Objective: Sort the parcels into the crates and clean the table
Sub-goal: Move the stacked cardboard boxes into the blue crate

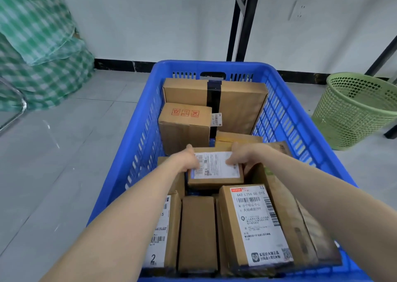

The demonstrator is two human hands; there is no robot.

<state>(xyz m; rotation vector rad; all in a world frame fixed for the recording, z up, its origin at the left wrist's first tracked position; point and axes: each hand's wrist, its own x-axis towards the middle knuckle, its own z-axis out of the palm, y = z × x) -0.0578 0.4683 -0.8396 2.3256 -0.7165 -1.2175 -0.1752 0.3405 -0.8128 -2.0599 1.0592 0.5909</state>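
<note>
Lower frame: rectangular cardboard parcels (197, 232) stand packed in a slatted blue plastic crate (285, 118); at centre, left hand (189, 159) and right hand (240, 155) grip a small flat white-labelled parcel (217, 172) with curled fingers; beyond, a broad black-taped box (238, 105); far right, a green mesh basket (354, 114).

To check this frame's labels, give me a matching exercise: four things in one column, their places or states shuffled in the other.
Things:
1. taped box
2. box with red symbols
3. green basket
4. middle box with white label

Places or states:
A. on the floor, right of the blue crate
B. gripped by the left hand and right hand
C. at the crate's far end
D. just in front of the taped box, on the crate's left side

Pairs: 1-C, 2-D, 3-A, 4-B
</note>
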